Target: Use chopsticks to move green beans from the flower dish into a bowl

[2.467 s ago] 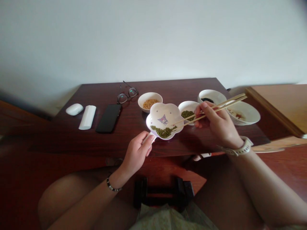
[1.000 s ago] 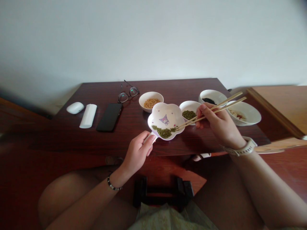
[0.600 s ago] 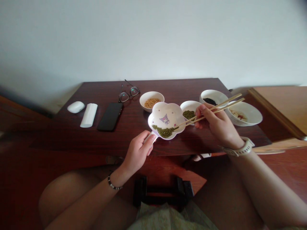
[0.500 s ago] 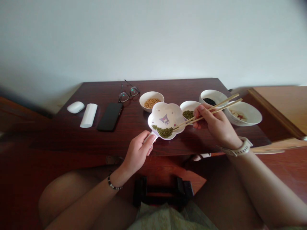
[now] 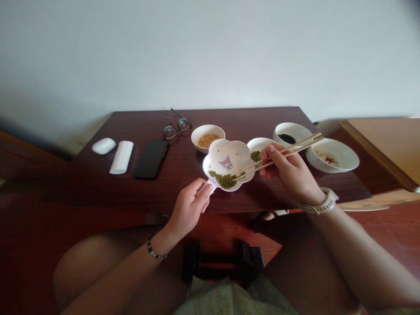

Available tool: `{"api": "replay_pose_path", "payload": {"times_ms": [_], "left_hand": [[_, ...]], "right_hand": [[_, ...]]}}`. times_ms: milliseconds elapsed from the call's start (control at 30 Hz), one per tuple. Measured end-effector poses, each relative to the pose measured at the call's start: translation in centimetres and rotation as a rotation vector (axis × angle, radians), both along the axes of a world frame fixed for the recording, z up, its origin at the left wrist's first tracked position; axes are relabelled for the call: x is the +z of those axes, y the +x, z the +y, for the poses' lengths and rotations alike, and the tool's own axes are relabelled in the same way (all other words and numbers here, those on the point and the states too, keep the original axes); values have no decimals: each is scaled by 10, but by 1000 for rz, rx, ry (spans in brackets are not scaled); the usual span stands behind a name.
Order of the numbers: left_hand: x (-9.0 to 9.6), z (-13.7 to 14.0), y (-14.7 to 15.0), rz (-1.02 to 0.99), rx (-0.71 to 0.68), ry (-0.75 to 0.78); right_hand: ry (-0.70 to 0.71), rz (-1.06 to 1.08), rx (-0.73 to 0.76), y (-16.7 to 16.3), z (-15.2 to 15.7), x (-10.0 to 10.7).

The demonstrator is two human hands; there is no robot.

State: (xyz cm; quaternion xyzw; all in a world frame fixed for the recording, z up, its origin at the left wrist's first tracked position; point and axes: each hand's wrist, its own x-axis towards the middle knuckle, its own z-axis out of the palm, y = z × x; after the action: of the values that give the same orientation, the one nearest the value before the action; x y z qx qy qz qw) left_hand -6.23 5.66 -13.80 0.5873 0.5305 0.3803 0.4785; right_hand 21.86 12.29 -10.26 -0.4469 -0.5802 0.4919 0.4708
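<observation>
My left hand (image 5: 193, 199) grips the handle of a white flower-shaped bowl (image 5: 231, 151) with a cartoon figure printed inside. The bowl tilts toward me, and small green beans (image 5: 226, 180) lie gathered along its near side. My right hand (image 5: 288, 168) is closed around a pair of wooden chopsticks (image 5: 285, 153), their tips among those beans. Just behind my right fingers stands a white bowl (image 5: 259, 142) of more green beans, partly hidden by the hand and the flower-shaped bowl.
On the dark wooden table (image 5: 183, 192) are a bowl of yellow beans (image 5: 208, 140), a bowl of black contents (image 5: 287, 139) and a larger bowl (image 5: 344, 155) with pale and red pieces. Glasses (image 5: 177, 128), a black phone (image 5: 151, 159), a white case (image 5: 121, 157) and a rounded white object (image 5: 103, 146) lie leftward.
My right hand has moved slightly left with the chopsticks, whose tips reach further into the green beans. Some beans have spread to the right. My left hand holds the bowl nearly still.
</observation>
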Motion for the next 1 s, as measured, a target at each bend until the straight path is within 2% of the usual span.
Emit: {"api": "replay_pose_path", "payload": {"times_ms": [300,567,833,1000], "left_hand": [[-1,0,0,-14,1,3],[-2,-1,0,-14,2,1],[2,-1,1,-11,2,0],[2,-1,1,-18,0,6]], "right_hand": [[1,33,6,-6,-3,-4],[-107,107,66,-2,-2,-4],[-64,46,16,-5,-2,-5],[-81,79,-8,-4,-3,-1]]}}
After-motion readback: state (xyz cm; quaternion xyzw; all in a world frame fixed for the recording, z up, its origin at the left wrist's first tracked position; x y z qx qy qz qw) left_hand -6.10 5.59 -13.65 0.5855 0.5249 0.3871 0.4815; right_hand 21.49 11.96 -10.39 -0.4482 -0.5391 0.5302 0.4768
